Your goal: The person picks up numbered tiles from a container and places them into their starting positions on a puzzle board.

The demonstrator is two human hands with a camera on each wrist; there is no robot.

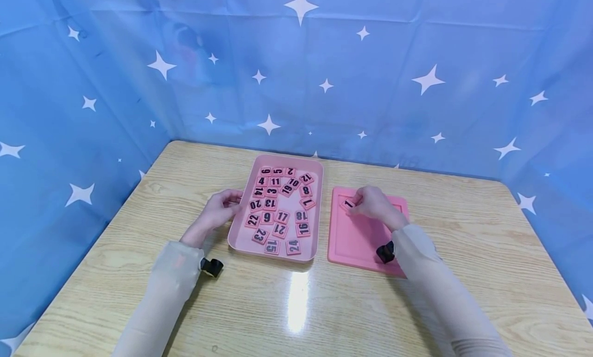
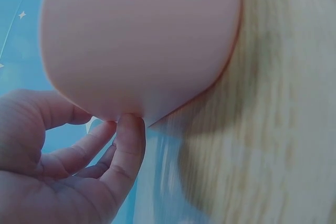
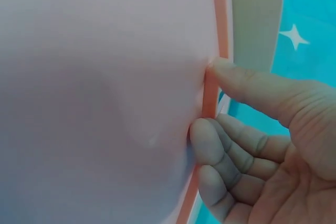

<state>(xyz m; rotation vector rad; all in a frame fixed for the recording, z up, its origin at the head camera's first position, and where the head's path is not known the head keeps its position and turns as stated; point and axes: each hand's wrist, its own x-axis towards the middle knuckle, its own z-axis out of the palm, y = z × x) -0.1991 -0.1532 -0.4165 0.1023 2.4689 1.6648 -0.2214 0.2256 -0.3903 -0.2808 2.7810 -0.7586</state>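
Observation:
A pink tray holding several pink number tiles sits mid-table. My left hand rests at its left rim; in the left wrist view the fingertips of this hand touch the tray's outer wall with loosely bent fingers. To the right lies a flat pink board. My right hand pinches the tile marked 1 over the board's far left corner. In the right wrist view, thumb and finger of that hand squeeze the tile's edge against the board.
The wooden table is walled on three sides by a blue star-print curtain. A bright light glare shows on the table in front of the tray. Black wrist cameras sit on both sleeves.

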